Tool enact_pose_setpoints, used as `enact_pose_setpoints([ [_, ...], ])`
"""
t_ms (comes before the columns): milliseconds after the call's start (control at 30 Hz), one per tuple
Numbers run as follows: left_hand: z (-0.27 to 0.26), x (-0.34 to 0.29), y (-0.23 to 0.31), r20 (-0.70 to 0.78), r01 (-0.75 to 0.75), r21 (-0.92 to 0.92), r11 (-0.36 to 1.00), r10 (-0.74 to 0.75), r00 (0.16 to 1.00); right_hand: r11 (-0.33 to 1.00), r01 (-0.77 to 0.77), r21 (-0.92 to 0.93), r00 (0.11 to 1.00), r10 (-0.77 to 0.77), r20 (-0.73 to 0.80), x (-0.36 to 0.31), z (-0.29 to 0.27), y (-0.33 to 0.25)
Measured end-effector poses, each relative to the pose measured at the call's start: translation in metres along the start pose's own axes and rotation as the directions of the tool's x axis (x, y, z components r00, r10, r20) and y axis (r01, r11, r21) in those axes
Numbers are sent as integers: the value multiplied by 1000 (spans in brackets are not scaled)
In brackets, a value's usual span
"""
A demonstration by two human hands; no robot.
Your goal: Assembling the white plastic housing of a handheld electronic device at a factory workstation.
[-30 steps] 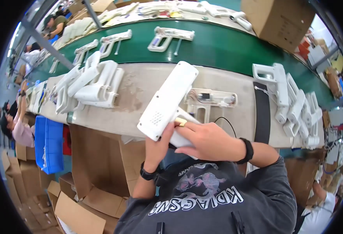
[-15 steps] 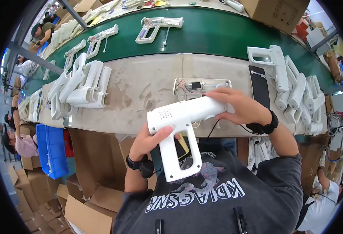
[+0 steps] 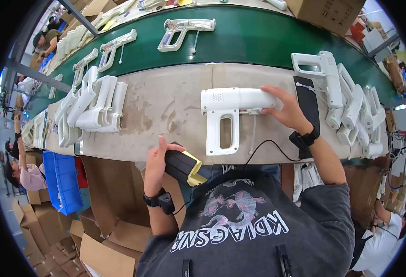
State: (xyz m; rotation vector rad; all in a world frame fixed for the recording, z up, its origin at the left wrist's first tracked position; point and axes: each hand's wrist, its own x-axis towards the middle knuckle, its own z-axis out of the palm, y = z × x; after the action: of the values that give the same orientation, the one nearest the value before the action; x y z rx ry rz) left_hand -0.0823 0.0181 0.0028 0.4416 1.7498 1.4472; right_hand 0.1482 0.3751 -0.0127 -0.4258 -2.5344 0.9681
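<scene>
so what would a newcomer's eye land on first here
Probably the white pistol-shaped housing lying mid-bench, with the right hand at its barrel end. Next, the black-and-yellow object in the left hand, near the bench's front edge. Beyond, the bright green belt crosses the view, carrying open pistol-shaped shells.

Factory assy. line, right in front of us: a green conveyor belt point(image 3: 258, 48) bears half-built white gun-shaped units point(image 3: 203, 24) w/ insides bared, alongside a long worktable point(image 3: 154, 104) w/ white shells point(image 3: 101, 99) heaped at L. Cardbd. cartons point(image 3: 106, 256) gape below, nr. a blue plastic bin point(image 3: 64, 184); grey metal framing point(image 3: 37, 75) rises beside the belt, co-workers in pink point(image 3: 31, 177) and white point(image 3: 373, 251) tops close by.
</scene>
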Motion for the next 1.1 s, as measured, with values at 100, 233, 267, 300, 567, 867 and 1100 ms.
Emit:
enact_pose_setpoints([
  [100,-4,-2,3,-33,71,-47,996,-72,997,999,11,42,1000,-11,-6,0,4,0],
  [233,-5,-2,2,-56,69,-90,994,-74,996,998,28,62,999,-25,-42,-2,5,-4],
  [267,-3,-2,6,-63,72,-77,994,-77,995,998,26,63,999,-24,-40,-2,4,-6],
  [300,-2,-1,8,-71,75,-63,995,-79,994,998,23,58,999,-20,-39,-2,4,-9],
  [567,10,13,16,-50,59,-24,998,-60,997,999,43,-34,999,-43,9,-1,9,4],
  [867,22,73,27,60,-138,479,867,125,990,996,24,91,993,-35,112,-1,-4,4],
  [1100,37,113,45,112,-96,697,711,24,993,998,63,-14,994,-61,89,4,-7,-8],
])
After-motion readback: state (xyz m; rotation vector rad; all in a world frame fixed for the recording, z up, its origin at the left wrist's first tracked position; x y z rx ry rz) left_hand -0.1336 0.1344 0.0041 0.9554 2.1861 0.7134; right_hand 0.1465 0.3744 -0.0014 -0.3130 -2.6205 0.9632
